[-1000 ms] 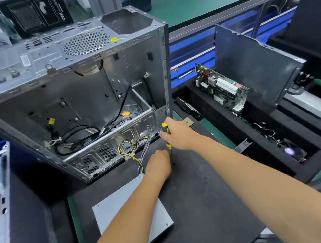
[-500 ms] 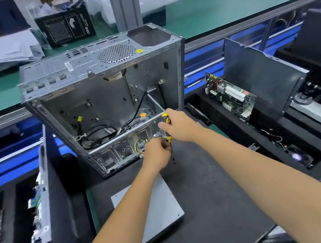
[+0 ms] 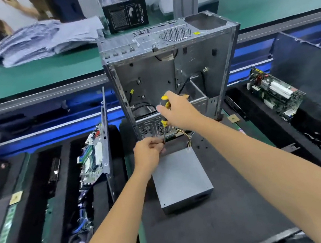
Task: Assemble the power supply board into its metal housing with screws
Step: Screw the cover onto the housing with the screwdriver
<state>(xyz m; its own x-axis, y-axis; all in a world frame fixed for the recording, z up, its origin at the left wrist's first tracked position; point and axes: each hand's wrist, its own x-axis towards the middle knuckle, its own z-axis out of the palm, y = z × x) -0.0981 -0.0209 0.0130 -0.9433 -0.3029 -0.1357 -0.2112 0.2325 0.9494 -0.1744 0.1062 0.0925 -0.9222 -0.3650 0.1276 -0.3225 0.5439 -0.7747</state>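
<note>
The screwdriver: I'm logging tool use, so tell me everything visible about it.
The yellow-and-black-handled screwdriver has a thin dark metal shaft pointing down and slightly left. The right hand grips its handle in front of the open grey metal computer case; the left hand pinches near the tip, which is hidden.

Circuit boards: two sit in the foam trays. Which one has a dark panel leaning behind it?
The circuit board in the right-hand tray; the dark panel leans behind it. The left board stands against a thin metal plate.

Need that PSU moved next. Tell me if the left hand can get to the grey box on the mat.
Probably yes. The left hand hovers by the grey box's far edge, nothing between, but its fingers are pinched at the screwdriver tip and must let go first.
</note>
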